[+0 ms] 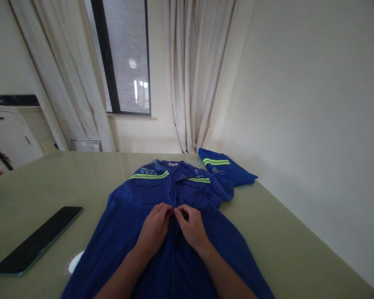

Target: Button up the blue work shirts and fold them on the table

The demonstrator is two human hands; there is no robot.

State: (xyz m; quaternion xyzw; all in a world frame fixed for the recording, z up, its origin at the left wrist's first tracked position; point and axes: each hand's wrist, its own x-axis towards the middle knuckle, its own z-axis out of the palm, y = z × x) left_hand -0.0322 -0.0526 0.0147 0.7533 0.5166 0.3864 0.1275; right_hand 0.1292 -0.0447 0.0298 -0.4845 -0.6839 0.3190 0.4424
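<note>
Head view — left hand (156, 226) and right hand (191, 226), fingers pinching the blue work shirt's (127, 220) front placket — green table (299, 232) underneath.

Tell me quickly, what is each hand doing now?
Left hand: fingers curled, pinching the front placket of the blue work shirt with yellow-green reflective stripes.
Right hand: fingers curled, pinching the same placket.

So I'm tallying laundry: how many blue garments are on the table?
2: a shirt spread flat under both hands, and a folded one at the table's far right. Others may lie out of view.
</note>
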